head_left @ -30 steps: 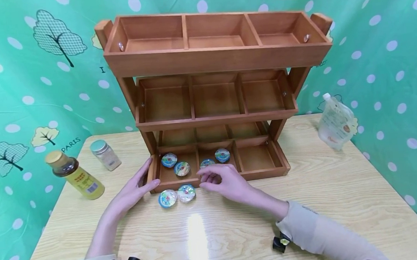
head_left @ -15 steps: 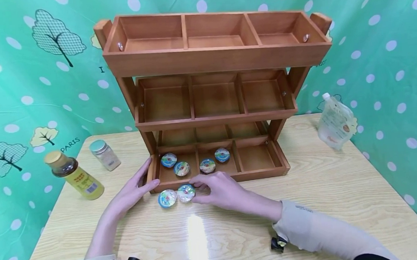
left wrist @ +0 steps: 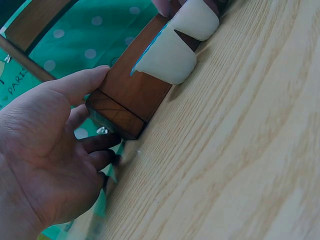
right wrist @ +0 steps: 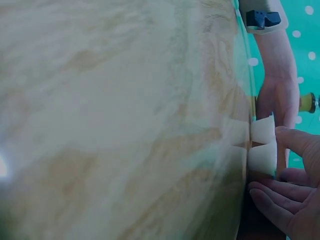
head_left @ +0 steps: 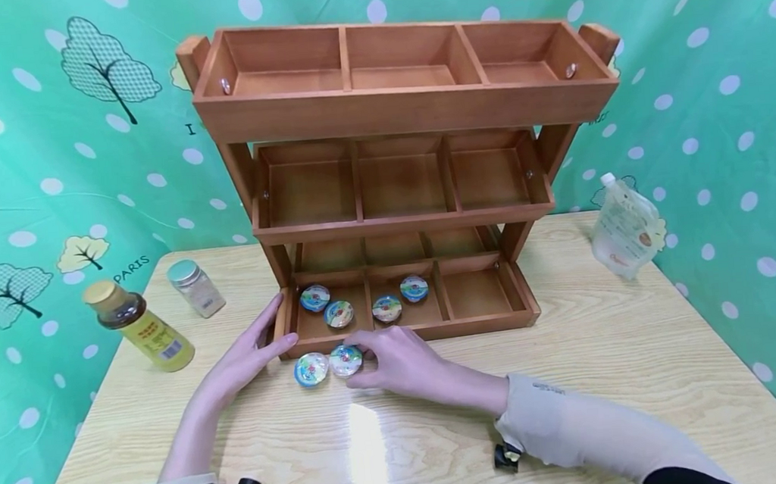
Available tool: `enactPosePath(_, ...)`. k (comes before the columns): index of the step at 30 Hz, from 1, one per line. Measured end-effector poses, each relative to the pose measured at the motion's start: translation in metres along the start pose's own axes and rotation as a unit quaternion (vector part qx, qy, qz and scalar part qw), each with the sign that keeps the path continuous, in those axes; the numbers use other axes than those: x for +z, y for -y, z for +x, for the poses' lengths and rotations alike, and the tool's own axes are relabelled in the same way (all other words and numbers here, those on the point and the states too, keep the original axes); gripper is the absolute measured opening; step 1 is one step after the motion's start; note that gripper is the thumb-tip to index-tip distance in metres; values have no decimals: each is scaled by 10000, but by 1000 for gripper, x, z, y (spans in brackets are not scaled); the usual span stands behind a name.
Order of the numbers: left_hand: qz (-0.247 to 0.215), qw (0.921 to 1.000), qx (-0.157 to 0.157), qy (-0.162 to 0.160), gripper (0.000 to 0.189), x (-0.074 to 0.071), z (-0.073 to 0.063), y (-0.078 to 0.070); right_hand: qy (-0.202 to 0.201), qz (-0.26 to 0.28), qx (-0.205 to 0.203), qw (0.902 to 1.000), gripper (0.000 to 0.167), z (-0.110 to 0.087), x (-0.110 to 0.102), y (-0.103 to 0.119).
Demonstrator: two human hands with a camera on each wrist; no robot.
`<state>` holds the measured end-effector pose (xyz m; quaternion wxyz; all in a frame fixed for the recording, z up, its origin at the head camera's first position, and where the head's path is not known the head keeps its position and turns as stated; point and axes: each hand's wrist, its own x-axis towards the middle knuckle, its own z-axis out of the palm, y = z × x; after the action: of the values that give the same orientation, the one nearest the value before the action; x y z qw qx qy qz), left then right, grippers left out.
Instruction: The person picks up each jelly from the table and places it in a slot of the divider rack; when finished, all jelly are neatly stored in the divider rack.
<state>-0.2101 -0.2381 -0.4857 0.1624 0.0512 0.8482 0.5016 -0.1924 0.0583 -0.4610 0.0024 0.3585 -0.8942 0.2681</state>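
My right hand (head_left: 397, 363) has thumb and fingers on either side of a small jelly cup (head_left: 346, 360), white-bodied with a printed foil lid. Left of it, close by, stands another jelly cup (head_left: 311, 369); both are on the table before the wooden rack (head_left: 403, 225). My left hand (head_left: 247, 359) rests on the left end of the rack's bottom tray, thumb against the front corner and fingers along the side. In the left wrist view, the thumb of that hand (left wrist: 60, 145) touches the wood and the lower fingers are loosely bent.
Two jelly cups, one a blue-lidded cup (head_left: 314, 299), sit in the bottom tray's left compartment; two more, including a cup (head_left: 387, 309), are in the middle one. A yellow-labelled bottle (head_left: 156, 336) and a lidded jar (head_left: 196, 289) stand left, a spouted pouch (head_left: 626, 227) right.
My right hand has moved left and down from the middle compartment to the jelly cup on the table and has closed around it. My left hand has stayed in place.
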Motion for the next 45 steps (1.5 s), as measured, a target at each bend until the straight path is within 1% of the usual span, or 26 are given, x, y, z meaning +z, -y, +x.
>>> enactPosePath(3,1,10000,8,-4,87,0,0,0,-67,-21,-8,10000,49,0,2,1)
enactPosePath(11,-55,10000,-10,23,87,0,0,-1,-213,-310,-44,9993,46,2,5,3)
enactPosePath(19,-20,10000,-1,8,87,0,0,-1,-223,-365,-5,9991,47,4,9,2)
enactPosePath(31,22,10000,-15,-13,86,0,-1,-1,-193,-356,120,9991,46,5,9,6)
enactPosePath(39,58,10000,-10,-20,87,0,0,-1,-158,-260,239,9992,44,5,9,7)
enactPosePath(45,5,10000,-14,-8,87,0,-1,-2,-84,-132,401,9991,43,3,9,6)
